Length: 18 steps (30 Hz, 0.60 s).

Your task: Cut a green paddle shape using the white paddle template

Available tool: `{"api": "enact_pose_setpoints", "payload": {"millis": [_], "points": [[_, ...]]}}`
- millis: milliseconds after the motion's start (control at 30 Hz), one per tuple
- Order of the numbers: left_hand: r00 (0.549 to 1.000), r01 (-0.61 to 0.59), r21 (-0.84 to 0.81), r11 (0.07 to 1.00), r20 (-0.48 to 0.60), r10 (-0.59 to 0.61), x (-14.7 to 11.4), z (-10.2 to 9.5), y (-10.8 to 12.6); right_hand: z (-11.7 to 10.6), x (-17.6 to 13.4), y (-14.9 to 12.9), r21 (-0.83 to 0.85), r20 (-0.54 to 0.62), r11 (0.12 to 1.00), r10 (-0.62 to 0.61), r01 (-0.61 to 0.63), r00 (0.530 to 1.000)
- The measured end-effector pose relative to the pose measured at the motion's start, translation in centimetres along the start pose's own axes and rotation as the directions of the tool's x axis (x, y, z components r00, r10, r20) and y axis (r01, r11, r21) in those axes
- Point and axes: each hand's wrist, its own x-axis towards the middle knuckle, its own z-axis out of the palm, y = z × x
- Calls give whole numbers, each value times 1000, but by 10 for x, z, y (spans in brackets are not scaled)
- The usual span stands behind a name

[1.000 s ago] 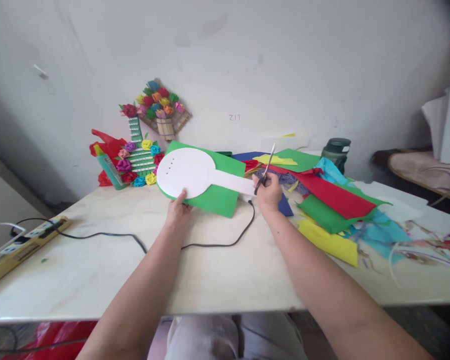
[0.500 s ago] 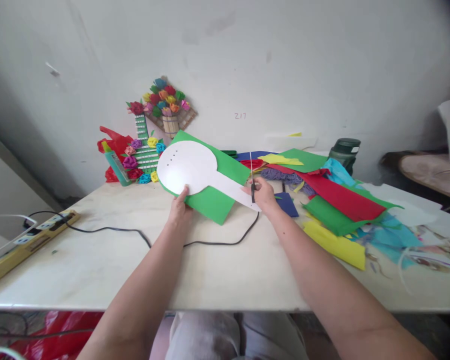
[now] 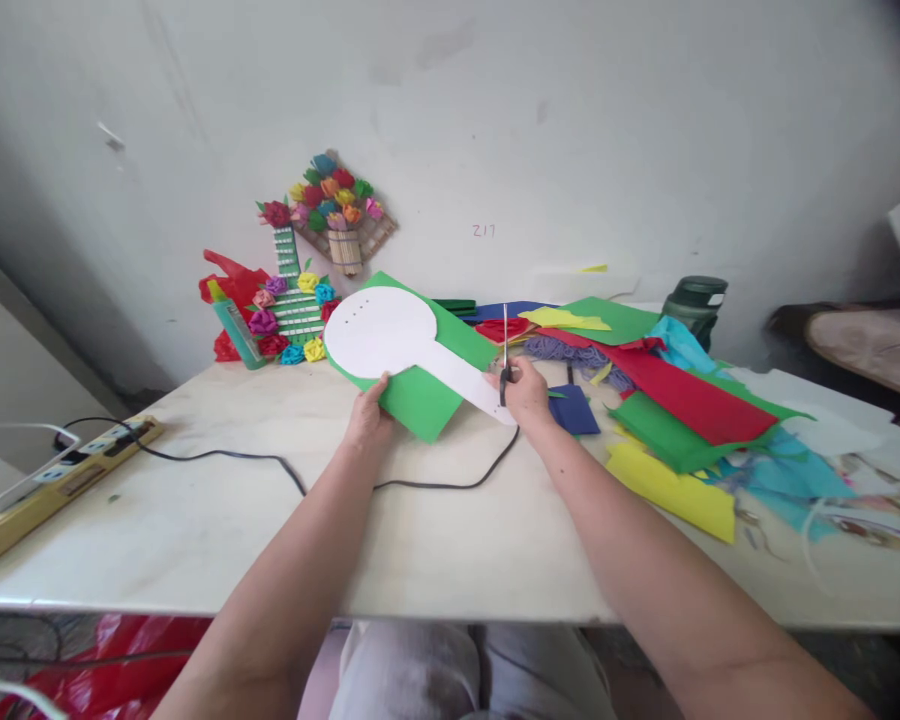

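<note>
My left hand [image 3: 370,415] pinches the lower edge of a white spoon-shaped cutout [image 3: 382,332] together with the green paper sheet [image 3: 426,405] behind it. The cutout has a round head with several small dark dots and a long handle slanting down to the right. In my right hand [image 3: 526,392] is a pair of scissors [image 3: 505,345], blades pointing up, dark handles in the fingers. That hand also touches the end of the cutout's handle. Both sheets are held tilted above the table. My left fingers behind the paper are hidden.
Coloured paper [image 3: 690,385], purple yarn [image 3: 574,350] and a dark green bottle [image 3: 692,305] lie or stand at right. A glue bottle [image 3: 236,325] and a flower-decorated guitar shape [image 3: 300,310] are at back left. A black cable [image 3: 435,487] runs from the power strip [image 3: 82,470].
The cutout and green sheet have tilted slightly and shifted a little to the right at the round end. My left hand has moved slightly right; the scissors remain in my right hand.
</note>
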Motion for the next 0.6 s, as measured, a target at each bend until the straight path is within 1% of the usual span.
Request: {"api": "enact_pose_setpoints", "payload": {"millis": [133, 233, 300, 400, 467, 600], "points": [[999, -6, -25, 1000, -33, 5, 3, -1, 1, -2, -4, -9, -128, 6, 992, -22, 22, 1000], [998, -37, -24, 999, -57, 35, 5, -2, 2, -7, -6, -18, -263, -44, 964, -52, 38, 998], [996, -55, -27, 998, -73, 53, 7, -3, 3, -12, -7, -24, -341, -78, 938, -99, 67, 992], [993, -71, -41, 997, -102, 66, 11, -6, 6, -20, -6, -32, -407, -89, 904, -184, 133, 979], [991, -65, -48, 997, -120, 59, 13, -8, 8, -24, -6, -38, -420, -60, 887, -238, 192, 969], [995, -36, -59, 998, -95, 31, 17, -13, 9, -30, -3, -48, -388, 87, 859, -327, 334, 941]]}}
